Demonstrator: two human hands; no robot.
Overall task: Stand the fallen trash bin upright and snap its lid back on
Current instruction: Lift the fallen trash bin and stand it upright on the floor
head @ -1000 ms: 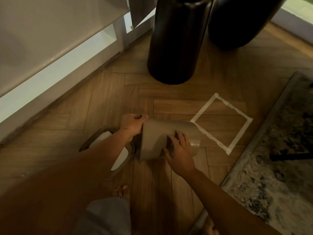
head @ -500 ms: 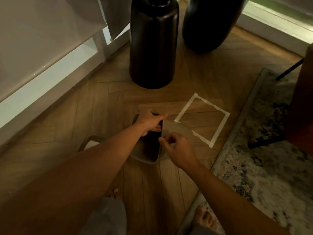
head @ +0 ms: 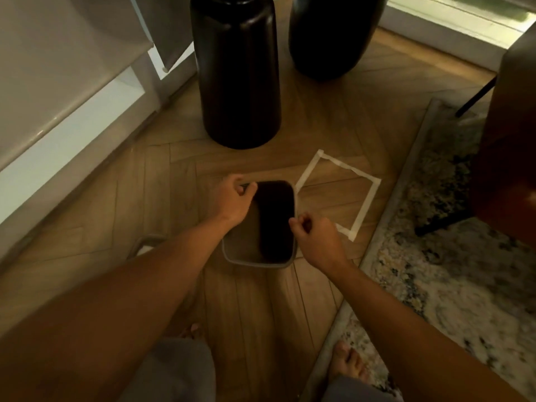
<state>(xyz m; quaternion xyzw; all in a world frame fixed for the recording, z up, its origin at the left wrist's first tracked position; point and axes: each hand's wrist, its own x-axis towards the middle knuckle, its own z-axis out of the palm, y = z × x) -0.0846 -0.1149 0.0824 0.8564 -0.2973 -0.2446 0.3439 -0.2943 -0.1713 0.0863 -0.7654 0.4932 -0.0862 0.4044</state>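
While upright on floor: trash bin (head: 261, 258) (no legible label), both hands, left (head: 233, 200) & right (head: 314, 242), clamped on rim.

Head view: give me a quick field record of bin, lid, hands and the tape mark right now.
bin: grey rectangular plastic trash bin, upright on the wood floor, open top, no lid on
lid: grey-rimmed lid, on floor left of bin, mostly hidden by left forearm
left hand: gripping bin's far-left rim
right hand: pinching bin's right rim
tape mark: white tape square, right of bin, empty; the bin overlaps its left corner
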